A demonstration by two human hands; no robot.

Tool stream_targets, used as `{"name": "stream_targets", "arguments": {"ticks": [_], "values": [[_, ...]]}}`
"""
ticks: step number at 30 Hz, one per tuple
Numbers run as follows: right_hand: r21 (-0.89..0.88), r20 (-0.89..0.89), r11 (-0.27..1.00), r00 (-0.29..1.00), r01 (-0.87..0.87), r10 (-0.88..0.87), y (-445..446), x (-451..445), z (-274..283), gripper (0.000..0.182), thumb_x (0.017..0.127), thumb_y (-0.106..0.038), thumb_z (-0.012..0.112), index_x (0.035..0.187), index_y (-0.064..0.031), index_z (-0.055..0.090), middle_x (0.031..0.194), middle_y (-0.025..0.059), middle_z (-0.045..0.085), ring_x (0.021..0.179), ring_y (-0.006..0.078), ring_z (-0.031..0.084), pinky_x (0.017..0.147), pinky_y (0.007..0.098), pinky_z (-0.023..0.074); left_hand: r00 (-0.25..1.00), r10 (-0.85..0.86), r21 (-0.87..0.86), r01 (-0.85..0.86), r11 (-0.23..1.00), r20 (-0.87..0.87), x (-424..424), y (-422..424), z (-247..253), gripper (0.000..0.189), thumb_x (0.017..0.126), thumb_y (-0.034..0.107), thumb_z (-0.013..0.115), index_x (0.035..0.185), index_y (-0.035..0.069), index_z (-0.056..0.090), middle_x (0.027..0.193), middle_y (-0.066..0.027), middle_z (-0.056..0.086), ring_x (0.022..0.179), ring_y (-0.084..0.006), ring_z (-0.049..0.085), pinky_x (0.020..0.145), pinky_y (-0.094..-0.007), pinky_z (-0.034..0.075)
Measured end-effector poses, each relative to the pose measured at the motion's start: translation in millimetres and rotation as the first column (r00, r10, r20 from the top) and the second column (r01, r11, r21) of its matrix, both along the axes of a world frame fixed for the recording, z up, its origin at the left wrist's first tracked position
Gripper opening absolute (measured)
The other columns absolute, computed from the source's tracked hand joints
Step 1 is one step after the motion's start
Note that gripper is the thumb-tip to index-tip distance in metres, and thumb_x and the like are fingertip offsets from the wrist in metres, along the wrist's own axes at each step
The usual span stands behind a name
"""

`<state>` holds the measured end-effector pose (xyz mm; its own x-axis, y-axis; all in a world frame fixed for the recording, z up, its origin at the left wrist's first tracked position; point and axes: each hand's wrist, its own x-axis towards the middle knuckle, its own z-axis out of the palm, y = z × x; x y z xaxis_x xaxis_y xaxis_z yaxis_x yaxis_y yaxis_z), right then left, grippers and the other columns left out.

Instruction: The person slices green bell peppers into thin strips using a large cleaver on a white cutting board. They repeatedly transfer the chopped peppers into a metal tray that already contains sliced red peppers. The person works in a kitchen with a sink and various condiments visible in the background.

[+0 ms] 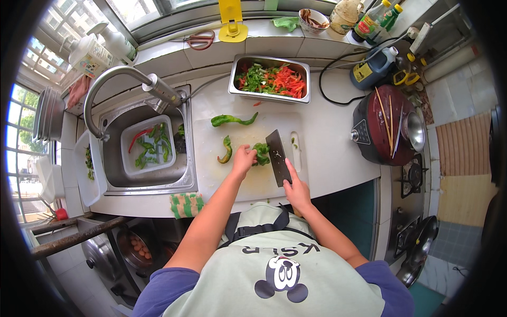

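Observation:
My right hand [297,192] grips a cleaver [278,158], its index finger laid along the blade. Small bits cling to the blade face. My left hand [244,159] has its fingertips on a bunched green pepper [261,153] just left of the blade. Both hands work over a white cutting board [214,182]. A long green pepper [234,119] lies across the board's far side, and a curled, partly reddish one [225,150] rests left of my left hand. Beyond the board, a steel pan [269,98] holds shredded green and red peppers.
At left, a sink [180,180] contains a white tub [127,158] of whole peppers beneath a curved faucet [89,103]. A checked cloth [186,205] lies at the counter's front edge. Chopsticks lie on a dark red rice cooker [372,130] at right. Scissors [201,39] sit on the ledge.

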<state>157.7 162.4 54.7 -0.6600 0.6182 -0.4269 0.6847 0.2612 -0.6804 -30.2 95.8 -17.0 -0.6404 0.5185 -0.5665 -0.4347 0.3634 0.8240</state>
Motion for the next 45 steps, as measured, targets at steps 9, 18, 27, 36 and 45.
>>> {"name": "stream_targets", "arguments": {"ticks": [9, 18, 27, 36, 45], "values": [[0.165, 0.045, 0.975, 0.989, -0.147, 0.142, -6, -17, 0, 0.066, 0.082, -0.016, 0.048, 0.137, -0.0345, 0.017, 0.054, 0.0136, 0.052, 0.049, 0.034, 0.052, 0.051, 0.0447, 0.0407, 0.999, 0.047, 0.118, -0.045, 0.992, -0.018, 6, -3, 27, 0.035, 0.08, 0.012, 0.061, 0.111, 0.005, 0.046, 0.087, -0.005, 0.054, 0.074, -0.0115, 0.051, 0.066, -0.0248, 0.045], [0.256, 0.008, 0.958, 0.992, -0.126, 0.129, -5, -3, 18, 0.062, 0.081, -0.012, 0.049, 0.135, -0.0305, 0.024, 0.054, 0.0154, 0.052, 0.05, 0.0342, 0.052, 0.051, 0.0429, 0.0399, 0.846, -0.167, -0.163, 0.096, 0.982, -0.507, 3, -3, 12, 0.027, 0.069, 0.013, 0.066, 0.086, 0.004, 0.047, 0.069, -0.0055, 0.054, 0.062, -0.0143, 0.052, 0.06, -0.0265, 0.044], [0.308, -0.023, 0.928, 0.974, -0.209, 0.227, -8, -3, 35, 0.063, 0.08, -0.011, 0.049, 0.135, -0.0297, 0.025, 0.055, 0.0146, 0.053, 0.051, 0.0349, 0.053, 0.05, 0.0439, 0.0408, 0.782, -0.293, -0.284, 0.155, 0.946, -0.551, 2, 4, 24, 0.027, 0.065, 0.016, 0.065, 0.074, 0.003, 0.043, 0.064, -0.0144, 0.055, 0.061, -0.0302, 0.055, 0.058, -0.0377, 0.044], [0.271, 0.097, 0.916, 0.955, -0.297, 0.281, -1, -21, 41, 0.067, 0.081, -0.009, 0.047, 0.137, -0.0313, 0.018, 0.055, 0.0155, 0.053, 0.051, 0.0367, 0.053, 0.051, 0.046, 0.0411, 0.704, -0.299, -0.269, 0.157, 0.95, -0.644, 7, 5, 12, 0.023, 0.064, 0.011, 0.064, 0.071, 0.0, 0.046, 0.063, -0.0172, 0.054, 0.059, -0.0315, 0.054, 0.056, -0.0382, 0.044], [0.225, 0.113, 0.926, 0.952, -0.302, 0.284, 8, -55, 38, 0.069, 0.08, -0.009, 0.047, 0.137, -0.0331, 0.016, 0.056, 0.0162, 0.054, 0.053, 0.0366, 0.054, 0.053, 0.0457, 0.0417, 0.748, -0.3, -0.291, 0.149, 0.945, -0.592, 5, 4, 19, 0.023, 0.064, 0.01, 0.062, 0.077, -0.003, 0.048, 0.078, -0.0217, 0.056, 0.073, -0.0383, 0.055, 0.065, -0.0432, 0.044]]}}
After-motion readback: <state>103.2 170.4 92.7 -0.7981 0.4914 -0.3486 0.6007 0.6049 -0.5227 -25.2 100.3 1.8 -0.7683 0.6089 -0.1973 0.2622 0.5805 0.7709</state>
